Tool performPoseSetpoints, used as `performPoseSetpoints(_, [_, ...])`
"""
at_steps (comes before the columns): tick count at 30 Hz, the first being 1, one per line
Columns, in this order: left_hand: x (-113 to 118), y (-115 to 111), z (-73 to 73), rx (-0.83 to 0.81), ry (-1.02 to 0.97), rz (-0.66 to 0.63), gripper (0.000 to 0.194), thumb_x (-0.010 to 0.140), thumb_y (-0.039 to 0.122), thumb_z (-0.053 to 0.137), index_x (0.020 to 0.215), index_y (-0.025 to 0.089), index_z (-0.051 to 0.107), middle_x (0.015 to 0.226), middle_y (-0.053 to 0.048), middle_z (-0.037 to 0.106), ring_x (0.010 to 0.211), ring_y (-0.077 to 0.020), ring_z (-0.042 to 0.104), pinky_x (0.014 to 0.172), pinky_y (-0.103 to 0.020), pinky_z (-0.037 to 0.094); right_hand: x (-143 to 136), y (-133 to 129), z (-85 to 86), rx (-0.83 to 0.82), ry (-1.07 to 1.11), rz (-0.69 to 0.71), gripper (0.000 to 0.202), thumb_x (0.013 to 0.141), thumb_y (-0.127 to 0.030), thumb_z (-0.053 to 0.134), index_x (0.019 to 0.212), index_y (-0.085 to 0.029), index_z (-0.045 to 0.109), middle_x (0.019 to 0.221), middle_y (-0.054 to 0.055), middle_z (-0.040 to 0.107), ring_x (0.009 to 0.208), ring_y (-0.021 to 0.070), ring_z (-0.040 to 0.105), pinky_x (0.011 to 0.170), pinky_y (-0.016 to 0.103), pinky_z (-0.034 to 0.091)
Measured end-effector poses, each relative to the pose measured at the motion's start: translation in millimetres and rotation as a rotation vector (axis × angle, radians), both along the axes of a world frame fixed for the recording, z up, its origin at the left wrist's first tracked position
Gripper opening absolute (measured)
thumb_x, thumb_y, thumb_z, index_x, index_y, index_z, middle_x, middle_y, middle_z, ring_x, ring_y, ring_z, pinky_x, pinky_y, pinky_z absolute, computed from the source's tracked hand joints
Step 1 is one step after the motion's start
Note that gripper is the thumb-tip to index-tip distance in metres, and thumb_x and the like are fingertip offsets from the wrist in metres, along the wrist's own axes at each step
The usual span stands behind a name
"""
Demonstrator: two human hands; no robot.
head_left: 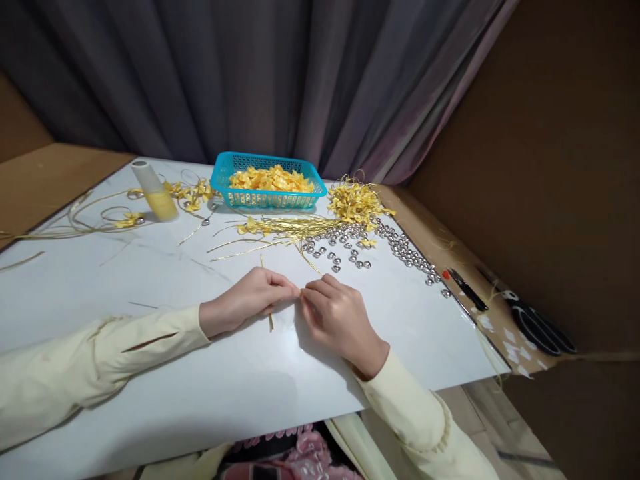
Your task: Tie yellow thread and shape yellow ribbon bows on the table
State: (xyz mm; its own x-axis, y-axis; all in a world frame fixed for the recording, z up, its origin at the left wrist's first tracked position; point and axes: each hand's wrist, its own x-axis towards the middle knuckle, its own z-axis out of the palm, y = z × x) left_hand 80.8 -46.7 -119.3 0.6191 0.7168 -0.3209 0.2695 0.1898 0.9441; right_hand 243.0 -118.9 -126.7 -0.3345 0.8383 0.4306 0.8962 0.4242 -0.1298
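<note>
My left hand [255, 300] reaches in from the left, thumb and fingertips pinched together around a thin gold cord [271, 323]. Bits of this cord stick out above and below the hand. My right hand [340, 320] meets it at the fingertips, its fingers curled and pressed together on cord too. Another gold strand [310, 260] runs from behind the right hand toward the bundle of gold cords [300, 227]. What lies exactly between the fingertips is too small to make out. Silver beads [407, 252] are scattered beyond my right hand.
A blue basket [227, 196] of yellow ribbon pieces [273, 179] stands at the back. Beside it lies a pile of yellow bows [354, 200]. A glue-like bottle [155, 192] stands left. A black-handled cutter [469, 291] and scissors [535, 328] lie at the right edge.
</note>
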Motion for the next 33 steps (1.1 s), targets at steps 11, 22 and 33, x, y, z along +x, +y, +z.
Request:
performPoseSetpoints(11, [1,2,-1.7,0.005,-0.001,0.005,0.022,0.072,0.031,0.062,0.071,0.010,0.068,0.046,0.006,0.037,0.044,-0.0065,0.026,0.042,-0.022,0.017,5,0,5.2,-0.016,0.079,-0.061,0.022,0.086,-0.018,0.049,0.073,-0.015,0.066,0.073,0.005,0.065,0.071,0.0159,0.055,0.059,0.027,0.037])
performPoseSetpoints(22, [2,0,4.4,0.021,0.030,-0.017,0.021,0.072,0.028,0.057,0.058,0.013,0.059,0.042,0.007,0.032,0.043,-0.0067,0.025,0.042,-0.022,0.016,3,1,-1.4,0.002,0.011,-0.009,0.020,0.086,-0.015,0.051,0.073,-0.014,0.066,0.074,0.004,0.066,0.070,0.0154,0.053,0.057,0.027,0.033])
performPoseSetpoints(33, [1,0,-1.2,0.040,0.048,-0.005,0.018,0.071,0.026,0.057,0.058,0.013,0.059,0.045,0.006,0.032,0.045,-0.0067,0.024,0.042,-0.022,0.016,4,3,-4.6,0.158,-0.169,0.066,0.027,0.089,-0.009,0.046,0.066,-0.013,0.060,0.066,0.005,0.058,0.064,0.0156,0.046,0.056,0.030,0.030])
